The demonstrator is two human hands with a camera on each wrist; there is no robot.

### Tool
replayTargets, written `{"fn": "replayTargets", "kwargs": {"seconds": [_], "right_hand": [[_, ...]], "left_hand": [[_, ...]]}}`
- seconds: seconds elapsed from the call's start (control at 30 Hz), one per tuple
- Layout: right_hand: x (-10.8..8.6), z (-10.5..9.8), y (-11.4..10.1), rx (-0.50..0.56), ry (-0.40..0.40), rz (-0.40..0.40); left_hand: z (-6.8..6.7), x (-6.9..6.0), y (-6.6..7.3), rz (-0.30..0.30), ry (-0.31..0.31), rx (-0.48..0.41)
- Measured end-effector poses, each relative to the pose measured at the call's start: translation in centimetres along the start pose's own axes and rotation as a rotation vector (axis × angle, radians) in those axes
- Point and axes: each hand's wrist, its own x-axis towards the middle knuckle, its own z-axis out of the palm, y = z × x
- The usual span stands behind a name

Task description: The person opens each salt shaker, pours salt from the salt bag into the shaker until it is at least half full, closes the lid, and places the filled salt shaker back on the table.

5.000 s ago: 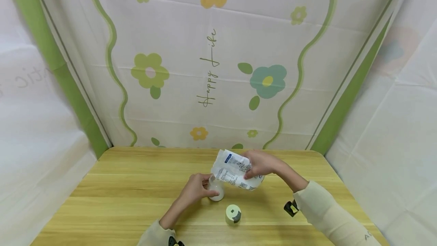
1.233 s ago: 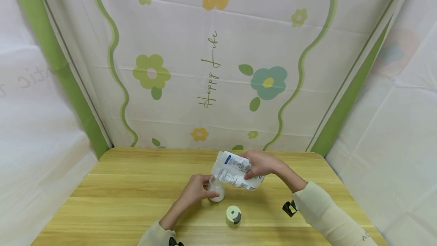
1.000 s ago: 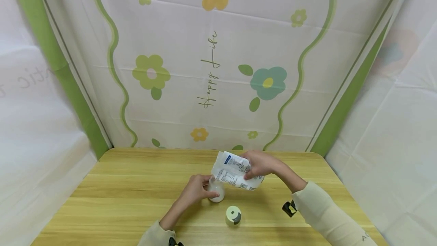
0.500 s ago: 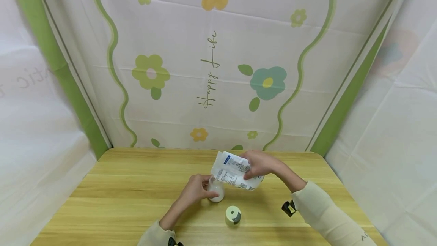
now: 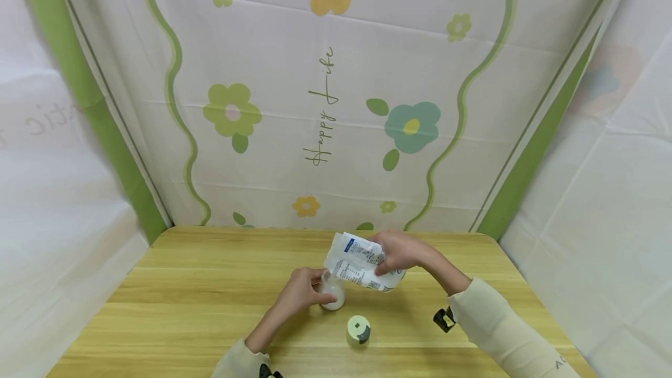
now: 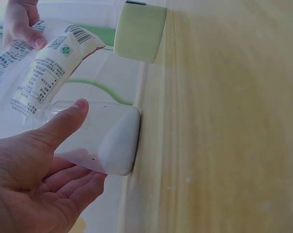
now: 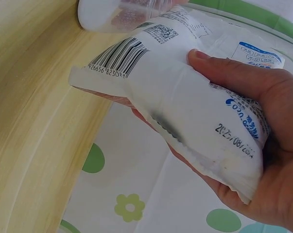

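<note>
A clear jar [image 6: 100,138] stands on the table with white contents heaped in its bottom, as the left wrist view shows. My left hand [image 5: 300,293] holds it, thumb on one side and fingers on the other. Tilted over the jar's mouth is a printed white plastic bag [image 5: 362,262], gripped round its body by my right hand [image 5: 401,251]. The bag's lower end meets the jar's mouth, and I cannot see anything falling between them. In the right wrist view, the bag [image 7: 185,107] shows a barcode and a printed date.
A pale green cap [image 5: 359,331] with a grey patch stands on the wooden table [image 5: 210,284], just in front of the jar. White cloth walls [image 5: 273,63] with flower prints enclose the table's back and sides.
</note>
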Motion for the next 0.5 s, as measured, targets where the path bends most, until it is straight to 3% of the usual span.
{"fn": "replayTargets", "kwargs": {"seconds": [0.5], "right_hand": [[0.06,0.03,-0.1,0.001,-0.005,-0.004]], "left_hand": [[-0.03,0.03,0.11,0.002,-0.004,-0.007]]}}
